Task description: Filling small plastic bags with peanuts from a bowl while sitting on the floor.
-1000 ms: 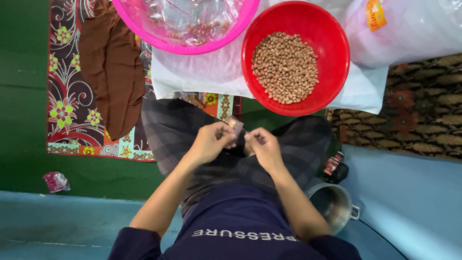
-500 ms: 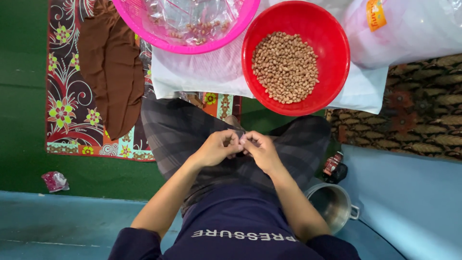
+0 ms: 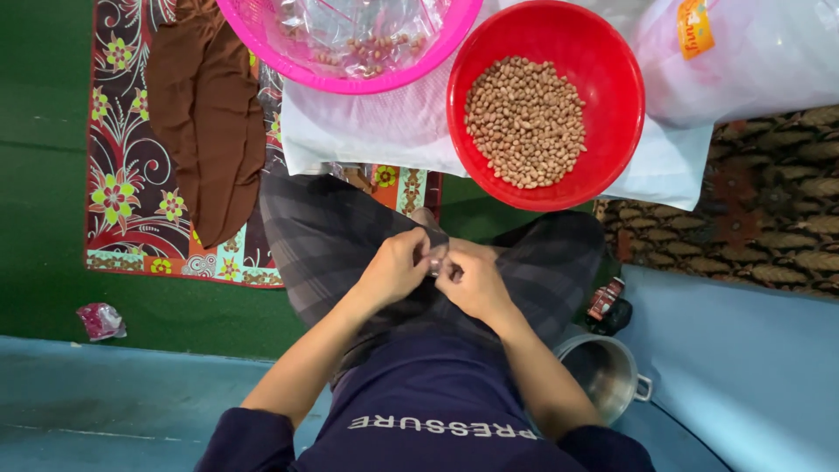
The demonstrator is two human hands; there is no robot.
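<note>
Red bowl [image 3: 612, 70] beyond knees [image 3: 350, 227]

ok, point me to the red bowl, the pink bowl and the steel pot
red bowl [image 3: 612, 74], head view, bare inner wall right of the peanuts
pink bowl [image 3: 350, 83], head view, near rim
steel pot [image 3: 603, 371], head view, inside of the open pot

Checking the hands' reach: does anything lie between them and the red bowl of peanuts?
Nothing visible. The left hand and right hand meet over the lap; the red bowl sits just ahead, only the knees between.
</note>
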